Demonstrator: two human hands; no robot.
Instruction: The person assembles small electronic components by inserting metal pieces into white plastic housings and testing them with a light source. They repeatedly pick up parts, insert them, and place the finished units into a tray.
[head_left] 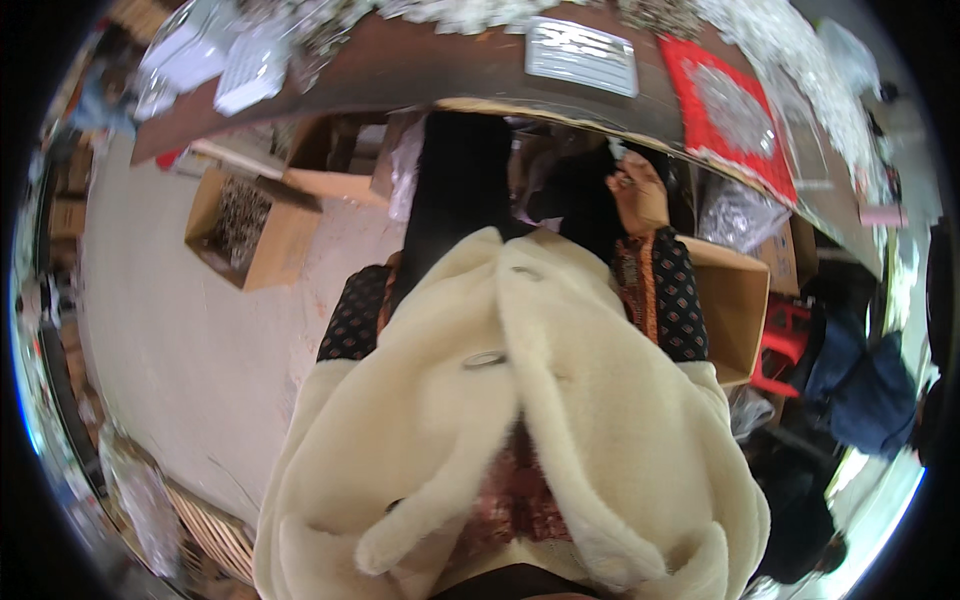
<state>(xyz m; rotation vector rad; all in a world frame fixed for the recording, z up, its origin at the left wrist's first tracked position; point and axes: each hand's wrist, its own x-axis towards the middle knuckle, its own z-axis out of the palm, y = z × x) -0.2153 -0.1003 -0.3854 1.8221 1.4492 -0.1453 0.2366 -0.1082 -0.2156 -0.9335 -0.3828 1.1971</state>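
Observation:
My right hand [638, 193] is raised just under the front edge of the brown table [420, 60], its fingers curled. Whether it grips anything is unclear; a small pale bit [616, 150] shows just above it. The patterned dark sleeve [672, 290] of that arm comes out of my cream fluffy coat [520, 400], which fills the middle of the view. My left hand is hidden; only its patterned sleeve [355, 320] shows beside the coat.
On the table lie a red mat with silver ornaments [725, 110], a clear packet of silver pieces [582, 55] and several plastic bags [215, 60]. Open cardboard boxes stand on the floor at left [250, 230] and right [735, 300]. A red stool [785, 345] stands to the right.

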